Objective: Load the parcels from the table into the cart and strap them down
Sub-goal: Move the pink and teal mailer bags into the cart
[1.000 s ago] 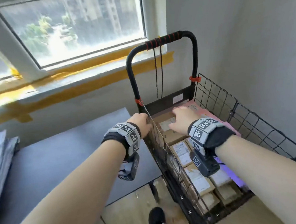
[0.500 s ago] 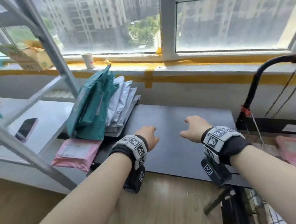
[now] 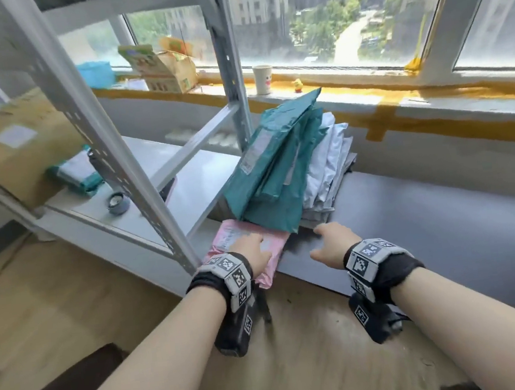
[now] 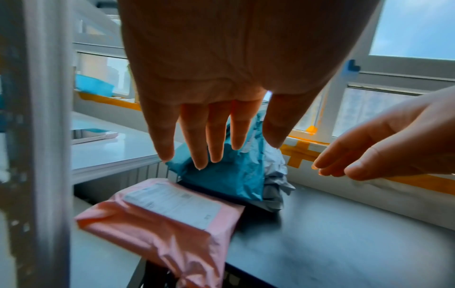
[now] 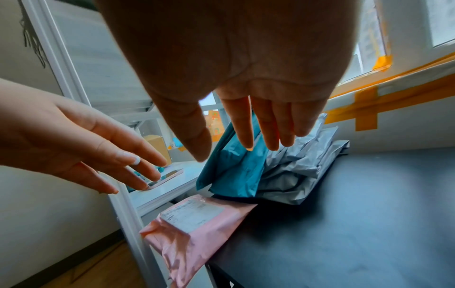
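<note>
two hands are seen reaching over the dark table (image 3: pixel 441 218), and neither is holding anything. the left hand (image 3: pixel 250 252) is held just above the pink parcel (image 3: pixel 223 242), fingers straight and spread, nothing gripped; from the wrist views a gap can be seen between the fingertips and the parcel. the right hand (image 3: pixel 333 244) is stretched out beside it over bare tabletop, fingers loose and slightly splayed, also empty.

the pink parcel is a glossy, crinkled poly mailer with a white shipping label stuck on top, print too blurred to be read. it's laid flat at the table's left front corner, with one end hanging off the edge, and its far end is tucked under the teal pile.

the teal parcels (image 3: pixel 275 168) are wrinkled plastic mailers, leaned in a slanted stack against the shelf frame (image 3: pixel 93 141), a pale label visible on the top one. the grey parcels (image 3: pixel 326 169) are stacked right behind them, touching, paler and just as creased. both piles are sat at the table's left end, near the sill.

a paper cup (image 3: pixel 262 79) and an open carton (image 3: pixel 162 68) can be spotted on the sill, well apart from the parcels. the cart isn't caught in any view.
</note>
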{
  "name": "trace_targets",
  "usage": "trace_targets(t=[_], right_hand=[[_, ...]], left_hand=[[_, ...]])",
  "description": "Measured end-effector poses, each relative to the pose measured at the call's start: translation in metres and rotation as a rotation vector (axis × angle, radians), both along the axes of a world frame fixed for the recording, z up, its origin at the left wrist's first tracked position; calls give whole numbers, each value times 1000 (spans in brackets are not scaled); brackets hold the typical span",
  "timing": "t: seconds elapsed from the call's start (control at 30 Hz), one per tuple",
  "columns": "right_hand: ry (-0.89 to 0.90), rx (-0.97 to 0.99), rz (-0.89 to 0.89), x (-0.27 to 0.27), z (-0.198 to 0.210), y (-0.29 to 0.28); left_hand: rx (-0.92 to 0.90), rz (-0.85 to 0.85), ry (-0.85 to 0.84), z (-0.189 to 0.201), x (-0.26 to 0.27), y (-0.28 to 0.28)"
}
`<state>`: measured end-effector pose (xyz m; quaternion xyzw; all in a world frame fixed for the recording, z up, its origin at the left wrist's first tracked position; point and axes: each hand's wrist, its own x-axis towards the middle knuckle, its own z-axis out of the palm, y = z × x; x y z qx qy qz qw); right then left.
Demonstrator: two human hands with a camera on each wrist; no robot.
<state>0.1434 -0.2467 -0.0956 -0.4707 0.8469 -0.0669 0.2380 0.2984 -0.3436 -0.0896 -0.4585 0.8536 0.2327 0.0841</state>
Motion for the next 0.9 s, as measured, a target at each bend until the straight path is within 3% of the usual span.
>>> trace_targets(t=[0.3, 0.5, 0.67, 0.9], right_hand=[[6, 14, 124, 9, -17, -63], [51, -199, 184, -8, -4, -118], [296, -388, 340, -34, 1, -170], [537, -211, 563, -56, 9, -217]], left_hand=[[128, 296, 23, -41, 34, -40], [208, 452, 24, -60, 30, -65], [306, 668, 97, -79, 14, -85], [438, 980, 189, -116, -4, -100]])
